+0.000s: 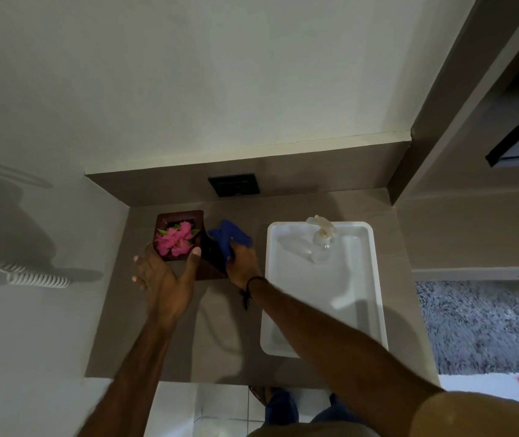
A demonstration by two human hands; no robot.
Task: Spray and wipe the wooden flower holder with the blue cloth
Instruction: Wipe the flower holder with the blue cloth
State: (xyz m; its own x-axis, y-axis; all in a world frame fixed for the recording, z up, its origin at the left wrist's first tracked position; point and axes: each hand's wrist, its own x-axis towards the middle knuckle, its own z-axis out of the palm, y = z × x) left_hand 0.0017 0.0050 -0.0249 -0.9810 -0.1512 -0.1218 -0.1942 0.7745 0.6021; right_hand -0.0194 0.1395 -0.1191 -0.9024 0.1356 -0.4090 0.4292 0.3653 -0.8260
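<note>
- left hand (pixel 163 279), centre-left of frame: fingers spread wide, thumb and forefinger clasped round the near rim of the wooden flower holder (pixel 180 216), steadying it
- right hand (pixel 243 263), centre of frame: fist closed on the blue cloth (pixel 230 236), pressing it to the holder's right side; dark band on the wrist
- holder sits left-centre, on the tabletop (pixel 119 310), pink flowers (pixel 176 241) and a few green leaves in its top
- cloth bunches up above the right fist, loose end toward the white tray (pixel 375 279)
- tray lies right of centre, long side running down the frame; clear spray bottle (pixel 322 244) stands at its upper end, apart from both hands
- tabletop grey-brown, dark socket plate (pixel 234 185) on the back wall above the holder
- pale wall fills the upper frame; coiled white cord (pixel 39 279) at left edge
- grey speckled carpet (pixel 485 326) at right, tiled floor at the bottom edge
</note>
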